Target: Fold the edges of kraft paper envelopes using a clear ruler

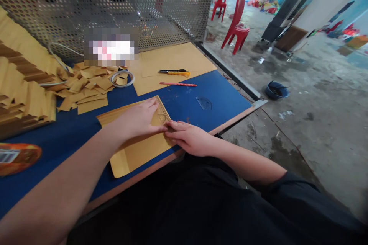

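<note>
A folded piece of brown paper (143, 149) lies on the blue tabletop near its front edge. A clear ruler (162, 115) with a protractor cut-out lies along its right edge. My left hand (138, 118) is spread flat over the paper, its fingertips at the ruler's far end and its thumb reaching toward my right hand. At the paper's right edge, by the near end of the ruler, the fingers of my right hand (192, 138) are pinched together on the paper. The exact grip under those fingertips is hidden.
Behind lie a cutter knife (174, 72), a red pencil (178, 84), a clear protractor (204, 103), a tape roll (131, 80) and a large brown sheet (198, 59). Folded brown paper (25, 99) is piled left. A perforated metal panel (172, 4) bounds the back.
</note>
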Demonstrator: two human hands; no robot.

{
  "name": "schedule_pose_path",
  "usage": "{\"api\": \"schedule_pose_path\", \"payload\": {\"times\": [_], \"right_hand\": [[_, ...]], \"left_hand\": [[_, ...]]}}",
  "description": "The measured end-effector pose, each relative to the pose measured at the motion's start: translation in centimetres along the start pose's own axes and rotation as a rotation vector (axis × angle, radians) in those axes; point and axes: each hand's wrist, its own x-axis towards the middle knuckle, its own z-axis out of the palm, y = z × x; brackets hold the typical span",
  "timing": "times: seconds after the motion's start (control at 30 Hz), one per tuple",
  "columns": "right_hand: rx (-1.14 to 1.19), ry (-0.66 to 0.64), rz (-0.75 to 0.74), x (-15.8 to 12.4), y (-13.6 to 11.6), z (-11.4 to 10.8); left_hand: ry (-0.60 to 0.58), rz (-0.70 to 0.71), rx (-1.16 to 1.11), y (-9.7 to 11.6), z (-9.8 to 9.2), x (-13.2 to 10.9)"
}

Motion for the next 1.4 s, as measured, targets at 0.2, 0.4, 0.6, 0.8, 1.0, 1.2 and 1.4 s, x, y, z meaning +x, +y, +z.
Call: {"api": "schedule_pose_path", "payload": {"times": [0.2,0.4,0.6,0.8,1.0,1.2,1.4], "right_hand": [[0.119,0.005,0.064,0.7,1.4,-0.8],[0.058,0.026,0.035,0.7,1.3,-0.5],[0.114,0.068,0.038,0.3,1.9,-0.1],[0.112,0.066,0.059,0.2,1.9,0.0],[0.139,0.069,0.033,0.1,1.8,-0.8],[-0.27,0.218,0.321,-0.1,5.8,-5.2],[-0.445,0.089,0.566,-0.3,10.0,-8.2]], "left_hand": [[-0.086,-0.055,-0.017,0.3,-0.2,0.2],[-0.044,-0.02,-0.026,0.1,0.2,-0.2],[-0.051,0.009,-0.001,0.0,0.7,-0.5],[-0.066,-0.038,-0.006,1.1,0.8,-0.5],[-0.067,-0.051,-0.018,1.3,1.3,-0.3],[-0.054,-0.036,-0.022,1.1,1.4,-0.4],[-0.183,-0.113,0.06,2.7,-0.2,-0.4]]}}
